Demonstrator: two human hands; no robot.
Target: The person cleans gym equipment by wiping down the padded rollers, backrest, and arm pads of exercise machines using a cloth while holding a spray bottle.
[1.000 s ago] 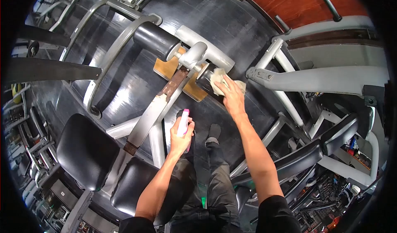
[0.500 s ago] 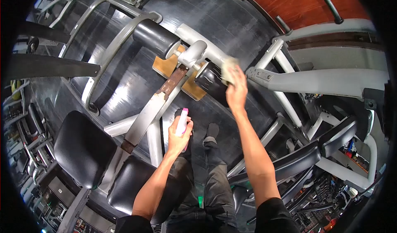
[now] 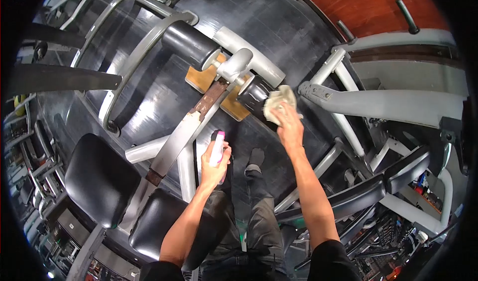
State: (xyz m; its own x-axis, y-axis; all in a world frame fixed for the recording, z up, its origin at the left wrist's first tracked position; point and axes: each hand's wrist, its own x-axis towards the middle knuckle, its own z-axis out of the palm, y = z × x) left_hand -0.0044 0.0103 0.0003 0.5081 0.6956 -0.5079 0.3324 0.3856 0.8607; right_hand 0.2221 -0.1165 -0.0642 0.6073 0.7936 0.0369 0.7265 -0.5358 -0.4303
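In the head view, my right hand (image 3: 290, 126) presses a cream cloth (image 3: 280, 103) against the outer end of a black padded roller (image 3: 255, 92). The cloth hides that end of the roller. My left hand (image 3: 216, 162) is wrapped round a white spray bottle (image 3: 217, 150) with a pink top, held low in front of my legs. A matching black roller (image 3: 190, 44) sits on the other side of the grey metal arm (image 3: 178, 136), whose paint is worn to brown in places. Wooden blocks (image 3: 235, 104) lie under the rollers.
Black seat pads (image 3: 101, 180) are at the lower left. A curved grey frame (image 3: 134, 62) stands at the upper left. Thick grey machine beams (image 3: 388, 100) and a long black padded bench (image 3: 353, 194) are on the right. My feet (image 3: 256, 157) are on the dark floor.
My right hand has moved slightly down with the cloth, which now spreads out more over the roller's end. My left hand with the bottle has barely shifted.
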